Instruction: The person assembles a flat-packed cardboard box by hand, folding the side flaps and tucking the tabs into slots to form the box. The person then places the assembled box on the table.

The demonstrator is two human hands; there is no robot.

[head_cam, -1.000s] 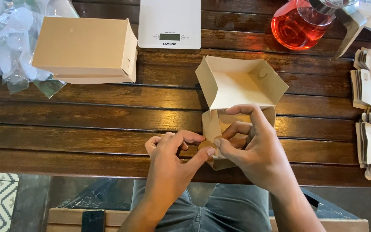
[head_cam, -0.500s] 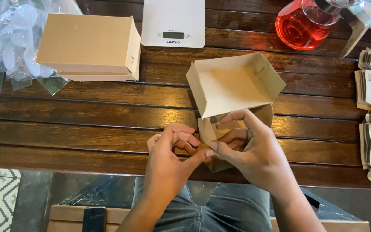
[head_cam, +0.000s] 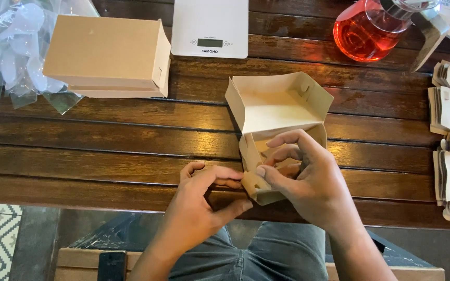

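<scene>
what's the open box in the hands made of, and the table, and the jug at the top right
Box: thin tan cardboard, matte, seemingly; it folds along sharp creases with cut tabs. Table: dark wooden planks, glossy, with grain and gaps between boards. Jug: clear glass or hard plastic, can't tell which; red liquid shows through.

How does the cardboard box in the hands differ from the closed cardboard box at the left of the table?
The box in the hands is open with its lid raised; the closed box is shut. Both hands hold the first; the second lies untouched near the plastic bag. Both are plain brown cardboard.
</scene>
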